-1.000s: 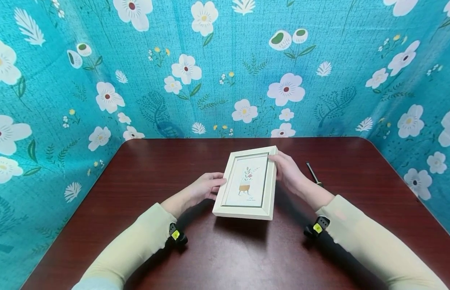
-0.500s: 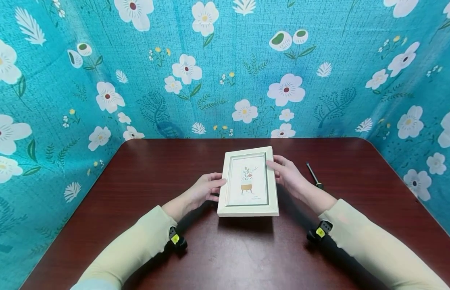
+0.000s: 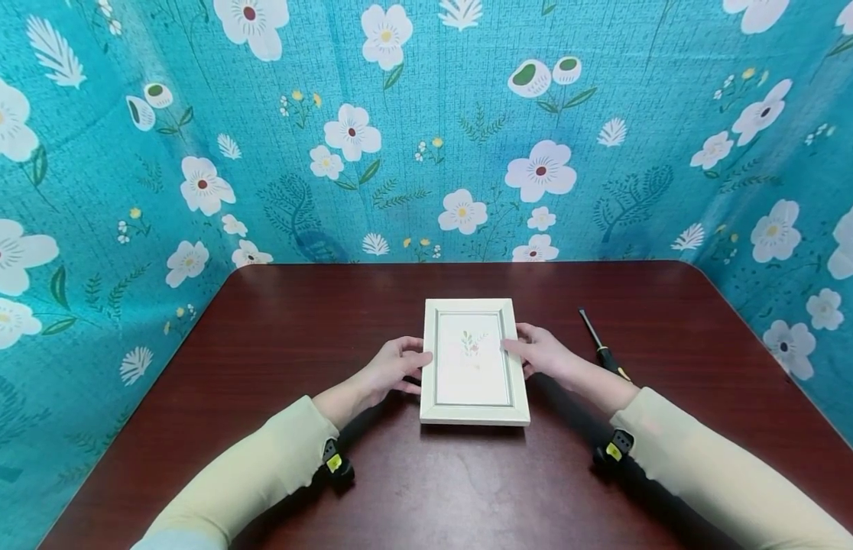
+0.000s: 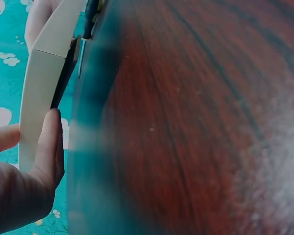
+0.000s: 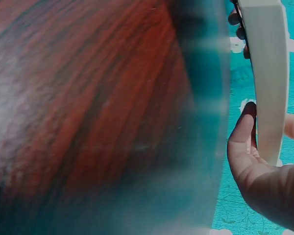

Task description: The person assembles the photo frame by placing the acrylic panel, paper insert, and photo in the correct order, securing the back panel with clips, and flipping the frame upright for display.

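Observation:
A cream picture frame [image 3: 475, 413] with a plant print faces up in the head view, a little above the table. My left hand [image 3: 392, 367] grips its left side, thumb on the front border and fingers behind. On the opposite side my right hand [image 3: 545, 354] holds the border the same way. The left wrist view shows the frame's side edge [image 4: 38, 93] between thumb and fingers, with a dark piece [image 4: 66, 73] behind it. Fingers of the right hand [image 5: 242, 139] lie against the frame's back in the right wrist view.
A screwdriver [image 3: 608, 357] with a black and yellow handle lies on the dark red-brown table [image 3: 316, 313], beyond my right forearm. Blue flowered cloth [image 3: 413, 168] hangs behind the table and along its sides.
The picture frame has turned from a slant to nearly straight and has come down and tilted flatter. Both hands have kept hold and moved with it.

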Available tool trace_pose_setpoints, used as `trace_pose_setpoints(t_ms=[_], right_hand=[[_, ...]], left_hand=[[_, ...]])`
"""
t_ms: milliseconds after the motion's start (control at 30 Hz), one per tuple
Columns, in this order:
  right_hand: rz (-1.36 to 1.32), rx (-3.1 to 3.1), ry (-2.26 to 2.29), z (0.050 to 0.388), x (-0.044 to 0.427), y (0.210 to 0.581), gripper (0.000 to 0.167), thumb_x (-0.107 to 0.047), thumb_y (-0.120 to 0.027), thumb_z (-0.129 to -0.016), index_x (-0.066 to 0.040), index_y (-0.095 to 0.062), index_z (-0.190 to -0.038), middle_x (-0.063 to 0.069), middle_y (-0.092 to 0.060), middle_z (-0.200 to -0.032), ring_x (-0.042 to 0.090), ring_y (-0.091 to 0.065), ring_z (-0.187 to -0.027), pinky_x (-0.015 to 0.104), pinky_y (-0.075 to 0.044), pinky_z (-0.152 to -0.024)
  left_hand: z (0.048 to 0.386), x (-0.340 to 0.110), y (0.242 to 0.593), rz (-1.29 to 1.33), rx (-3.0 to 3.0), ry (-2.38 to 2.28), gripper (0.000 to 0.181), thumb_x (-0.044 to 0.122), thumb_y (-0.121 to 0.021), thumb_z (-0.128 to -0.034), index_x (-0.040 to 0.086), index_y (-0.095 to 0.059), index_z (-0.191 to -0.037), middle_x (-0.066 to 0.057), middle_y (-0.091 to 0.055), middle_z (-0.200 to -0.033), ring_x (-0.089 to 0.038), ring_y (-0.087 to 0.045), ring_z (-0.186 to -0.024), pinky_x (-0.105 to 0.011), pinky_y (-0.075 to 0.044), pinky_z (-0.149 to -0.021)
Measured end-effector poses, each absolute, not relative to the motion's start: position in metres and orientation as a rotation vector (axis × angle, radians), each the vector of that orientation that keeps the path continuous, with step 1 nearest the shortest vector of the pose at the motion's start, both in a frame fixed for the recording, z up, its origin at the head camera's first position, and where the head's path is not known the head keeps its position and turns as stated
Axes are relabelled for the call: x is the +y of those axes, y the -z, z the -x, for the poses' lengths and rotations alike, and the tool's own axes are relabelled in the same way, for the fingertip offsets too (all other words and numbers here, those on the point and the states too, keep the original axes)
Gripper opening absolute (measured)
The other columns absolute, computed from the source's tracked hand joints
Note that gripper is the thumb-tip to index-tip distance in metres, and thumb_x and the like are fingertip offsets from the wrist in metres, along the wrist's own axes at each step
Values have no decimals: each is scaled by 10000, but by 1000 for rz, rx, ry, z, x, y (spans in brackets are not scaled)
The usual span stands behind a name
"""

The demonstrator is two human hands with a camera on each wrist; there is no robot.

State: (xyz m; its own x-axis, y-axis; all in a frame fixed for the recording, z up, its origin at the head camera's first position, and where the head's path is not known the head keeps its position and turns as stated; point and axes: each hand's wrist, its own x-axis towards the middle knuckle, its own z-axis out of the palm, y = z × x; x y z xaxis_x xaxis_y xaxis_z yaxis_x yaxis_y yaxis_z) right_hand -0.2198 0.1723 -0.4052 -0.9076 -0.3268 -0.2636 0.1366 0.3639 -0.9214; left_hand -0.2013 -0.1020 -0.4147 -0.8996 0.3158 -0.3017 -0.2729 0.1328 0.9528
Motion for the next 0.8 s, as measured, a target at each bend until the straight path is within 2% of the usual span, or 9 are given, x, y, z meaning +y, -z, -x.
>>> trace_pose_setpoints(t_ms=[200, 567, 800], right_hand=[[243, 2377, 1406, 221, 172, 414, 501, -167, -481, -1017, 138, -326, -1384, 184, -652, -964, 167, -635, -652, 352, -529, -564], [278, 2537, 1203, 224, 170, 418, 613, -173, -473, -1021, 144, -176, -1453, 175, -642, -925, 185, -611, -615, 357, -524, -534], [283, 2564, 1102, 225, 169, 419, 635, -192, -483, -1022, 135, -162, -1462, 134, -622, -883, 179, -551, -550, 345, -512, -540]], left_hand=[[202, -97, 420, -14, 1975, -1809, 425, 114, -570, -965, -51, -420, -1328, -139, -644, -980, -196, -641, -752, -397, -571, -674], [203, -94, 427, -9, 2018, -1770, 475, 85, -587, -953, -46, -364, -1351, -161, -628, -1000, -197, -633, -741, -382, -572, -632], [206, -95, 425, -23, 2062, -1663, 516, 85, -596, -946, -45, -334, -1371, -171, -618, -1035, -210, -642, -767, -338, -566, -583]])
